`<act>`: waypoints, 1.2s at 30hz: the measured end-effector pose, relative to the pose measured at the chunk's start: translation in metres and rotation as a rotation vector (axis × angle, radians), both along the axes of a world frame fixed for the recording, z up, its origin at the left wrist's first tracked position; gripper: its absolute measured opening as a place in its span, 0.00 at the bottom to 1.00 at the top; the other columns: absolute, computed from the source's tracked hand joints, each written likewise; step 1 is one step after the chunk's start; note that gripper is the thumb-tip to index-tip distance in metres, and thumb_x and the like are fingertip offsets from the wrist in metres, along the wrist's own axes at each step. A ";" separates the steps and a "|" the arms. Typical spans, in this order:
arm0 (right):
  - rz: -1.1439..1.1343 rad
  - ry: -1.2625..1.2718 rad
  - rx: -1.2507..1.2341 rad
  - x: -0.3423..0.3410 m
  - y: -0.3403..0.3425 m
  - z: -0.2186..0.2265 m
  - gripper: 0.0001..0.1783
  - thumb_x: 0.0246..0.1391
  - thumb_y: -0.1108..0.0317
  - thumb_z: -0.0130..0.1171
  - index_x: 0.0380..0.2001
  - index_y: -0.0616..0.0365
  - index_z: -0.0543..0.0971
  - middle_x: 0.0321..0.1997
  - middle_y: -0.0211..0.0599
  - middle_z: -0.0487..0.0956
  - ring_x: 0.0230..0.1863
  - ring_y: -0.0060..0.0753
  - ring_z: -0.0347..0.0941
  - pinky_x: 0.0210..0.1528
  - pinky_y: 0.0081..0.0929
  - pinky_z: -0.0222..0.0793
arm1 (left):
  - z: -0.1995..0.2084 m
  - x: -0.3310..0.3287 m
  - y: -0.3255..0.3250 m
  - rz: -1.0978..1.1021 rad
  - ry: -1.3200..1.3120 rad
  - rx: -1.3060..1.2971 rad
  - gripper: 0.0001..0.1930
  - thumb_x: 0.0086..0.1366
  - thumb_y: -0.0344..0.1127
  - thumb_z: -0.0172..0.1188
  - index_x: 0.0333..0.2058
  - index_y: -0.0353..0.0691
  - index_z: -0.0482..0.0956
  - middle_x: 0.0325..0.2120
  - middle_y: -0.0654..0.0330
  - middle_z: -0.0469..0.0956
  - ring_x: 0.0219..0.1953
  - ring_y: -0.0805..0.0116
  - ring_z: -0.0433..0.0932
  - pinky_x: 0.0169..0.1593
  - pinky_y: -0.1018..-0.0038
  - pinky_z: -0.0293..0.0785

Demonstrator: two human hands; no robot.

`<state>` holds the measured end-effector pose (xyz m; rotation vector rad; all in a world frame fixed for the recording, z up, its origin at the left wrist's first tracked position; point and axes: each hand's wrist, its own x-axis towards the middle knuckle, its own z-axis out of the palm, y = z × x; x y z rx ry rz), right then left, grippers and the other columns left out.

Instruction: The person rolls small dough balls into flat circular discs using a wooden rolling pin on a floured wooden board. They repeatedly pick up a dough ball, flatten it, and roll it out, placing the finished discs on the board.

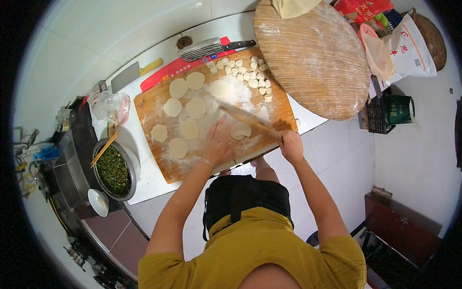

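My right hand [291, 146] is closed round the near end of a thin wooden rolling pin [250, 120]. The pin slants across a floured wooden board [284, 113], its far end blurred. Beneath and beside it lies a small dough wrapper [240, 130]. My left hand [219, 143] rests on the board just left of that wrapper, fingers stretched out and somewhat blurred. Several round rolled wrappers [196, 109] are spread over the board's left half. Another wrapper [220, 88] lies by the heap of flour [240, 94]. Small cut dough pieces [253, 83] cluster at the far right of the board.
Behind the board lie a cleaver [202, 49] with a black handle and a second blade [125, 78] with a yellowish handle. A large round slatted lid [313, 62] overlaps the right corner. At left stands a bowl of chopped green filling [113, 171] with chopsticks [104, 150] across its rim.
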<state>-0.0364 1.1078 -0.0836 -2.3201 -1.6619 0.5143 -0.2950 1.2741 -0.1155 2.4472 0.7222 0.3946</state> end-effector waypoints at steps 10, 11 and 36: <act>0.337 -0.158 0.086 -0.001 0.100 -0.012 0.22 0.50 0.56 0.61 0.45 0.58 0.73 0.46 0.40 0.73 0.49 0.44 0.67 0.54 0.38 0.61 | -0.026 0.018 0.039 0.248 0.117 0.039 0.37 0.59 0.42 0.57 0.65 0.39 0.55 0.68 0.46 0.47 0.69 0.46 0.47 0.68 0.53 0.49; 0.382 -0.148 0.084 -0.001 0.108 -0.006 0.23 0.51 0.55 0.61 0.45 0.58 0.72 0.45 0.41 0.73 0.49 0.44 0.68 0.53 0.38 0.61 | -0.018 0.021 0.039 0.261 0.095 0.068 0.36 0.58 0.41 0.57 0.64 0.39 0.57 0.67 0.46 0.49 0.68 0.46 0.49 0.67 0.53 0.51; -0.259 0.122 0.323 -0.025 -0.014 -0.012 0.18 0.48 0.73 0.62 0.42 0.63 0.70 0.38 0.52 0.71 0.41 0.57 0.67 0.43 0.44 0.64 | -0.033 0.059 0.040 0.307 0.161 -0.496 0.18 0.53 0.32 0.61 0.45 0.41 0.75 0.38 0.47 0.78 0.39 0.48 0.78 0.45 0.59 0.73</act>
